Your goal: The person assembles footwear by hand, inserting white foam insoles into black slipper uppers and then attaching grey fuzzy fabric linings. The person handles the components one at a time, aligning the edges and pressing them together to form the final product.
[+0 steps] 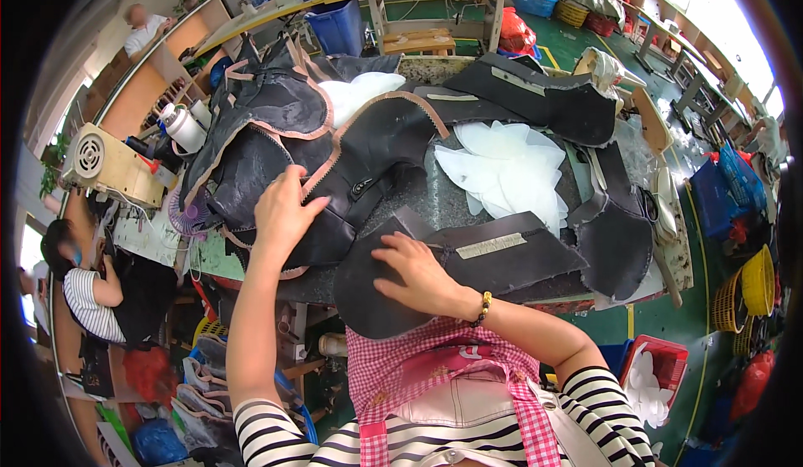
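Note:
My left hand (284, 212) touches the zippered edge of a black boot upper (381, 145) with pinkish-brown trim. Its thumb is spread away from the fingers, and the edge shows between them. Other dark trimmed uppers (259, 111) lie heaped beyond it, some overlapping. Fingers spread, my right hand (418, 274) rests on a black leather-like boot piece (376, 300) at the table's near edge. This piece has a pale strip (491, 245) on its shaft. Whether its underside is touched by my fingers cannot be seen.
White leaf-shaped pieces (510, 174) are stacked mid-table. More black boot pieces (581, 115) lie at the far right and right. A beige sewing machine (113, 161) stands at left, near a seated co-worker (92, 291). A red crate (669, 358) sits lower right.

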Action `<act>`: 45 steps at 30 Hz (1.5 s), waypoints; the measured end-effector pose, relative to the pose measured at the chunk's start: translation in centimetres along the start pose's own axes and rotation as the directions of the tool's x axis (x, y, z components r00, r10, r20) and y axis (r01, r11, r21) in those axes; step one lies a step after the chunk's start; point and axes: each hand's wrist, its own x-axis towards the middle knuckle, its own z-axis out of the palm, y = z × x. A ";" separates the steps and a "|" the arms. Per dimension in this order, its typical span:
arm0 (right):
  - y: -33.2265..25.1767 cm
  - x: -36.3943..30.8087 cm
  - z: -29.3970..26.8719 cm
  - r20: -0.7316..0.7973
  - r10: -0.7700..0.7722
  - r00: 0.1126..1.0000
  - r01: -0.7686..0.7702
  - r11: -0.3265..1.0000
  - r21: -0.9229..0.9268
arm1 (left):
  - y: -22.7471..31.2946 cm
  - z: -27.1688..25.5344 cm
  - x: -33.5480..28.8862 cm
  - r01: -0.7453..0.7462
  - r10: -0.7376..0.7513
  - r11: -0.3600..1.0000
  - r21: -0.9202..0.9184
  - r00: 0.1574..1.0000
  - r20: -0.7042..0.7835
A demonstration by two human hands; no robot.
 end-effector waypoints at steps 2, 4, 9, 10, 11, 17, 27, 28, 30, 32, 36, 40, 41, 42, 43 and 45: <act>-0.1 1.7 -0.2 -0.169 0.080 0.982 -0.049 0.982 0.182 | -0.7 1.5 1.3 -0.017 -0.001 0.985 0.171 0.994 0.110; -0.9 4.6 -2.1 0.067 0.476 0.877 -0.381 0.603 0.700 | -0.1 2.1 4.0 0.137 -0.190 0.970 0.200 0.942 0.276; 3.0 6.4 -0.4 0.274 0.453 0.848 -0.370 0.137 0.919 | -2.4 3.1 7.8 0.235 -0.292 0.955 0.180 0.844 0.449; 2.8 6.1 -0.4 0.282 0.390 0.876 -0.390 0.229 0.892 | -2.7 3.4 8.0 0.250 -0.320 0.946 0.208 0.829 0.459; 2.5 5.8 -0.3 0.256 0.369 0.893 -0.356 0.234 0.905 | -3.3 3.1 8.4 0.267 -0.269 0.961 0.069 0.851 0.451; -1.2 6.4 -3.0 0.203 0.390 0.898 -0.252 0.078 0.965 | 0.8 -1.2 9.5 0.022 -0.065 0.373 -0.928 0.998 -0.003; -2.7 -1.4 -21.2 0.256 -0.107 0.961 -0.009 0.910 0.414 | 12.0 -10.2 -5.5 -0.234 0.152 0.945 -0.229 0.933 -0.328; -2.6 -2.3 -22.0 0.398 -0.162 0.903 -0.036 0.894 0.447 | 13.3 -10.3 -3.7 -0.393 0.327 0.879 -0.269 0.909 -0.260; -2.9 -4.8 -21.8 0.449 -0.228 0.864 0.035 0.916 0.399 | 15.3 -9.3 -0.8 -0.607 0.680 0.717 -0.343 0.717 0.154; -2.9 -6.2 -21.4 0.574 -0.095 0.813 -0.123 0.937 0.328 | 14.7 -5.8 -0.5 -0.620 0.865 0.477 -0.623 0.455 0.210; -1.0 -9.4 -19.2 0.267 0.127 0.955 -0.267 0.759 0.593 | 16.3 -5.0 -0.2 -0.327 0.728 0.685 -0.651 0.342 0.594; 1.1 -11.6 -18.0 0.038 0.467 0.884 -0.359 0.623 0.695 | 17.6 -4.0 2.1 -0.249 0.611 0.791 -0.559 0.384 0.692; 1.3 -11.5 -18.3 0.029 0.492 0.870 -0.393 0.658 0.642 | 17.7 -3.2 2.7 -0.181 0.591 0.803 -0.568 0.356 0.724; 1.6 -11.5 -18.3 0.016 0.520 0.854 -0.427 0.683 0.592 | 17.9 -2.3 3.3 -0.113 0.573 0.814 -0.569 0.315 0.757; 1.9 -11.0 -18.4 -0.035 0.550 0.834 -0.412 0.664 0.624 | 17.9 -1.1 3.6 -0.106 0.573 0.813 -0.573 0.322 0.753; 3.7 -10.4 -18.4 -0.055 0.571 0.819 -0.430 0.675 0.599 | 17.5 1.7 3.9 -0.095 0.575 0.809 -0.580 0.337 0.746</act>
